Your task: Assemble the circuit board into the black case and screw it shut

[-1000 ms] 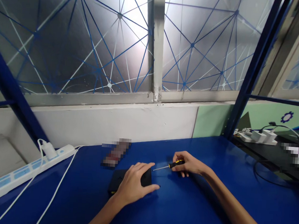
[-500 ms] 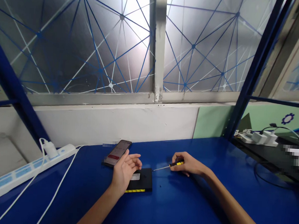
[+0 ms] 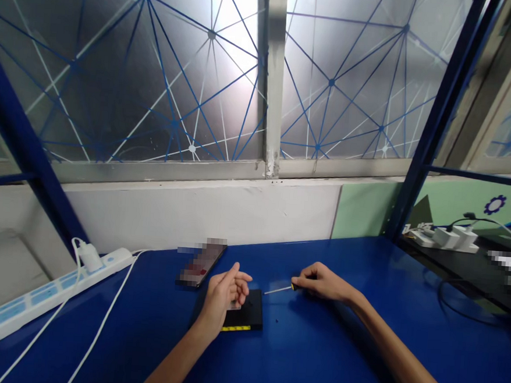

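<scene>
Flat black yellow-edged box [image 3: 253,309], likely light stiff plastic, is being supported by blue desk [image 3: 314,359]; best taken by edges. Over box, left grip [image 3: 225,297] is being held loose. Right of box, metal-shafted yellow-black screwdriver [image 3: 278,290] is being clasped by right grip [image 3: 324,282].

The flat black rectangular box [image 3: 252,315] looks like matt, smooth plastic; the thin-shafted screwdriver [image 3: 278,290] shows a bright, polished-looking metal shaft. The broad blue tabletop [image 3: 314,359] has a smooth, glossy finish. The long white power strip [image 3: 40,296] appears to be smooth plastic, while the pale upright window frame [image 3: 275,88] looks like metal, rough and chipped low down.
</scene>
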A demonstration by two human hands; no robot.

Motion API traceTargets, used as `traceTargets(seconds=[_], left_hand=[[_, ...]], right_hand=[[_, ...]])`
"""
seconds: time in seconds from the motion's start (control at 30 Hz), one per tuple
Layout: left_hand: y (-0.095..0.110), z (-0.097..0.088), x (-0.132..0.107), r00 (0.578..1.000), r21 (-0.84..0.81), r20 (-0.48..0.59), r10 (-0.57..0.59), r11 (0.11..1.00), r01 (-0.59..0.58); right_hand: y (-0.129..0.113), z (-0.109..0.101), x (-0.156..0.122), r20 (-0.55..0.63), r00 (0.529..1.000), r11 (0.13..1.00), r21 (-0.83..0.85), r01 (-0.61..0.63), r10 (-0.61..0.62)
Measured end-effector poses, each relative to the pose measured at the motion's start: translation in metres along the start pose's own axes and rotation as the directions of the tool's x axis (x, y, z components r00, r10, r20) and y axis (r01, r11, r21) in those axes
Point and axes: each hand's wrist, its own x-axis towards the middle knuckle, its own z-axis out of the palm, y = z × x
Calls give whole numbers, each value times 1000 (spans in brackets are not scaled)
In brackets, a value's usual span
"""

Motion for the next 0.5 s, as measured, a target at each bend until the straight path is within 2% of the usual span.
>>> traceTargets(seconds=[0.1,0.23,0.37,0.43,0.5], left_hand=[[0,0,0,1000,45,28,0,999,-2],[-4,-2,2,998,100,51,20,995,-25],[-6,-5,5,988,242,101,114,961,-136],[-4,-9,6,969,404,132,207,882,-243],[-1,-15,8,926,589,165,340,719,-369]], right_hand=[[-2,1,-1,19,1000,999,36,21,-22],[0,-1,-2,65,997,991,119,-58,50],[4,-3,-1,79,996,992,108,-59,50],[5,-2,0,74,996,993,109,-50,42],[5,-2,0,65,997,993,113,-40,33]])
